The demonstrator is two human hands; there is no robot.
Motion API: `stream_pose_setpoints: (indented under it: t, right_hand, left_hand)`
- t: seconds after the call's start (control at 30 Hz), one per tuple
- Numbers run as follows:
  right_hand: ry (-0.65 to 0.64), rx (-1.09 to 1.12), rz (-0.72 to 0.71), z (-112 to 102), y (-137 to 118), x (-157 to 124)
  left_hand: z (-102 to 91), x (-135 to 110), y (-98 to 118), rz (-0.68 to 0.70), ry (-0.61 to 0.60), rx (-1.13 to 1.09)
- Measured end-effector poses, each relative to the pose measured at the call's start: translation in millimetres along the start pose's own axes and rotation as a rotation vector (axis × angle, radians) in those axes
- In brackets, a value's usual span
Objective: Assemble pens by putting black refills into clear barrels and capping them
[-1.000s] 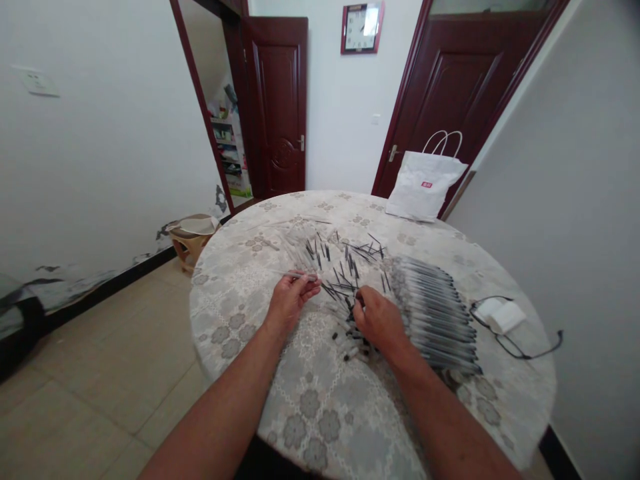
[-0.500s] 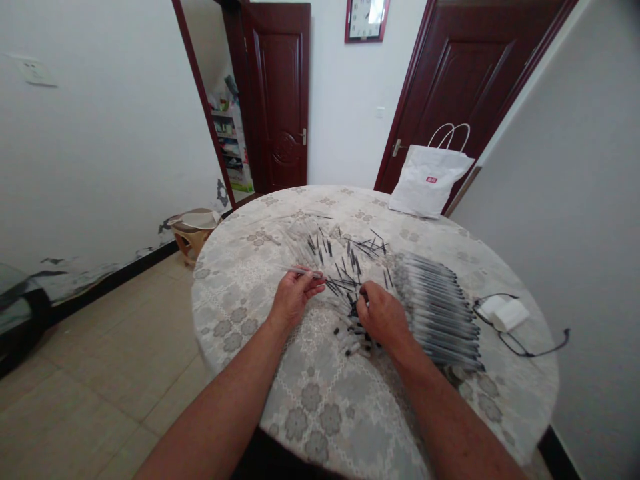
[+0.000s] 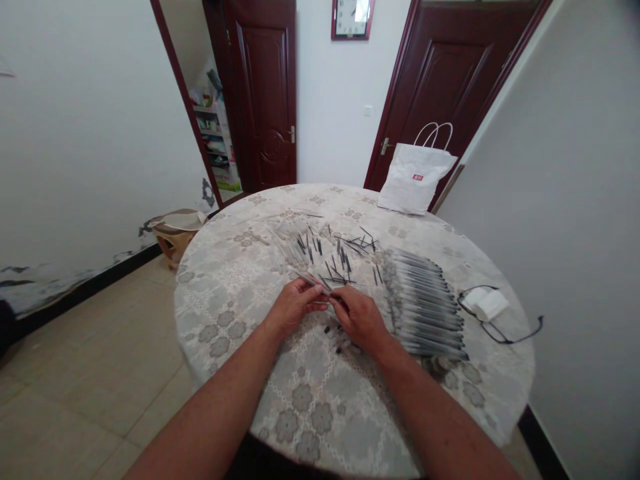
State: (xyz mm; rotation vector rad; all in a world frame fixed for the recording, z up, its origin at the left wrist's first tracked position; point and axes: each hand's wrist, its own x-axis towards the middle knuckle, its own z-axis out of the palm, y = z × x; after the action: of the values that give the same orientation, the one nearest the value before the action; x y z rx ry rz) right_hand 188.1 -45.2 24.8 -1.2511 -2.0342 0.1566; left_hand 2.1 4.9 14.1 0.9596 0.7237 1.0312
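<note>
My left hand [image 3: 295, 308] is closed around a thin pen barrel [image 3: 311, 279], its pale end pointing away to the upper left. Against the barrel's near end, the fingertips of my right hand [image 3: 361, 319] are pinched; whatever small part they hold is hidden. Just beyond both hands lie scattered thin black pen parts [image 3: 344, 257]. Clear tubes [image 3: 286, 235] are spread farther back. Small pen caps [image 3: 345, 341] lie partly covered below my right hand. To its right, many clear pens with dark ends [image 3: 427, 303] are laid side by side in a stack.
A patterned cloth covers the round table [image 3: 220, 373]. Black-framed glasses [image 3: 505, 341] and folded white tissue [image 3: 485, 303] lie at the right. A white paper bag [image 3: 416, 179] stands at the back edge. A low stool [image 3: 175, 233] is on the floor to the left.
My right hand has left the heap of caps and moved left to meet the barrel in my left hand. The whole view has shifted slightly.
</note>
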Motion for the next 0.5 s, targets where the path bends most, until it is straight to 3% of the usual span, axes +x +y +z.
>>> stream_pose_setpoints:
  t: [0.13, 0.3, 0.4, 0.5]
  right_hand:
    - [0.041, 0.179, 0.031, 1, -3, -1]
    - [0.005, 0.331, 0.188, -5, -6, -2]
    - [0.083, 0.345, 0.314, -15, -4, 0]
    - [0.239, 0.164, 0.380, -26, 8, 3]
  left_hand:
    - [-0.5, -6, 2, -0.084, -0.101, -0.079]
    - [-0.3, -13, 5, -0.225, -0.191, -0.192]
    - [-2.0, -10, 6, -0.191, -0.099, -0.306]
    - [-6.3, -3, 7, -0.107, 0.066, -0.437]
